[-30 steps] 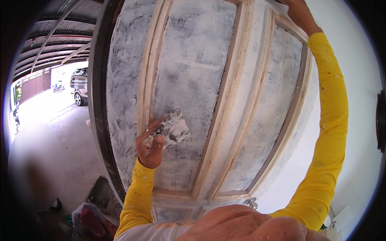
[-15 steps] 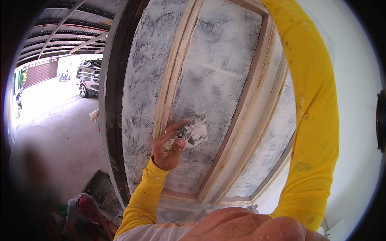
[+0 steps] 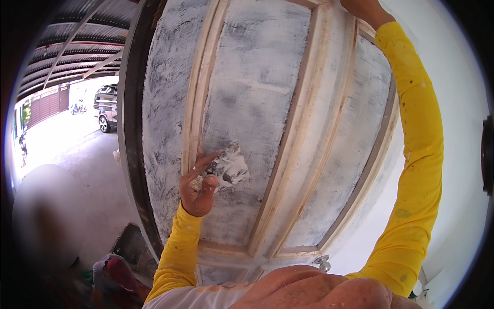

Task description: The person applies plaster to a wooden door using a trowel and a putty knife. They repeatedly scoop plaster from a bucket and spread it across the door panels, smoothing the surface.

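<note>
My left hand (image 3: pixel 197 191) is closed around a flat plate (image 3: pixel 231 167) smeared with white and grey putty. Its thumb lies toward me and its fingers stretch along the far side. The plate is in front of a panelled door (image 3: pixel 252 98) coated in patchy white and grey; whether they touch I cannot tell. Up at the top edge, my right hand (image 3: pixel 368 9) reaches to the upper part of the door beside the right-hand panel. Its fingers are cut off by the picture's edge, so anything in them is hidden.
Raised wooden mouldings (image 3: pixel 296 134) frame the door's panels. A round metal doorknob (image 3: pixel 322 263) sits low on the right. At left are a dark door edge (image 3: pixel 133 118), a parked car (image 3: pixel 106 108) and a dark tray-like object (image 3: pixel 128 244) on the floor. A white wall (image 3: pixel 460 170) stands at right.
My right arm has swung outward to the right, and its hand now shows at the top edge. The left hand keeps the plate at about the same spot on the door; the whole view has shifted slightly.
</note>
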